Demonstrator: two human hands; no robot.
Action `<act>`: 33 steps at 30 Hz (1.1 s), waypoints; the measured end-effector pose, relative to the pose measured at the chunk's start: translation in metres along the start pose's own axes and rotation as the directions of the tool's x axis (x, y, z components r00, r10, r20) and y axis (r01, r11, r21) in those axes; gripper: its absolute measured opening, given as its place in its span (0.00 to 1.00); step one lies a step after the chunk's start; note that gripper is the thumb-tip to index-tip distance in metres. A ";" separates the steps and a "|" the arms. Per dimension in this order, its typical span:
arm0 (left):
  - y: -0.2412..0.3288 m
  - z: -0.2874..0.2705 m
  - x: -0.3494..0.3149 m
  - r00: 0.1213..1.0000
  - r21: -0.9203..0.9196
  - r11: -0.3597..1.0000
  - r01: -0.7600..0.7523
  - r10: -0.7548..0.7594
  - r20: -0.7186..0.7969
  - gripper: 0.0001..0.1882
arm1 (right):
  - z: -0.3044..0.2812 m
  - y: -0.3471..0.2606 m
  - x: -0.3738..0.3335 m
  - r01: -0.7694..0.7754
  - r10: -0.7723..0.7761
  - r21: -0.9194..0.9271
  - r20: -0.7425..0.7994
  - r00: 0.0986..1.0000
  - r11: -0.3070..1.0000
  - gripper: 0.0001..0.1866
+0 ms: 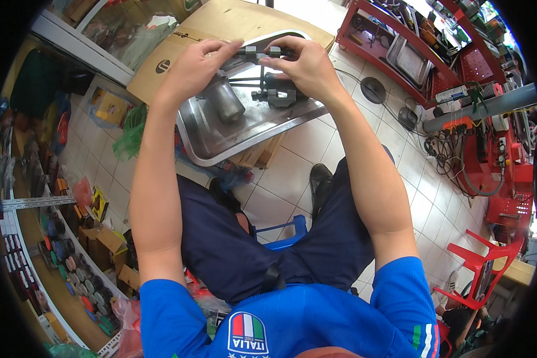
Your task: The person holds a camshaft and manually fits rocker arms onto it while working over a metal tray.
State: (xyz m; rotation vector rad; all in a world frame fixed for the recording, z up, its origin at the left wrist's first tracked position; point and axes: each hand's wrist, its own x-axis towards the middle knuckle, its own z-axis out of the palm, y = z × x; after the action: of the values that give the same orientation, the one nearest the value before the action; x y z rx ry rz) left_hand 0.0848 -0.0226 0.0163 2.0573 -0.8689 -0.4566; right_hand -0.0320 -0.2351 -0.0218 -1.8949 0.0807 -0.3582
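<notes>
Above a shallow steel tray (212, 152), both of my hands work at a dark metal part (253, 55) with blocky, nut-like pieces along it. My left hand (198, 67) has its fingertips curled at the part's left end. At the right end, my right hand (309, 64) pinches it between thumb and fingers. In the tray below lie a grey metal cylinder (225, 101), near my left hand, and a second dark blocky metal piece (277, 97). Thin dark rods (243, 79) run between them. My fingers partly hide the held part's ends.
The tray rests on a cardboard box (227, 21). A red tool cart (394, 65) stands at the far right, with cables (444, 149) hanging lower down. Shelves with colourful round discs (80, 271) line the left. A red plastic chair (477, 268) stands at the right.
</notes>
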 end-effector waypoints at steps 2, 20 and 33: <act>-0.005 0.004 -0.003 0.981 -0.016 0.983 -0.184 0.183 -0.058 0.24 | 0.000 0.001 0.001 -0.002 0.002 -0.015 -0.002 1.000 1.000 0.21; -0.009 -0.001 -0.003 0.982 -0.098 0.981 -0.166 0.156 -0.103 0.30 | -0.002 -0.001 0.001 0.007 -0.007 -0.017 0.005 1.000 1.000 0.20; -0.010 -0.003 -0.002 0.982 -0.086 0.979 -0.186 0.181 -0.058 0.22 | -0.002 0.000 0.001 -0.002 0.002 -0.020 0.018 1.000 1.000 0.22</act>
State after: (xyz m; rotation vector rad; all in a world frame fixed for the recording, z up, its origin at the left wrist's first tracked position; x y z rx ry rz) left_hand 0.0891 -0.0157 0.0097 1.8770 -0.9801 -0.3369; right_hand -0.0315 -0.2367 -0.0209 -1.9179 0.0741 -0.3399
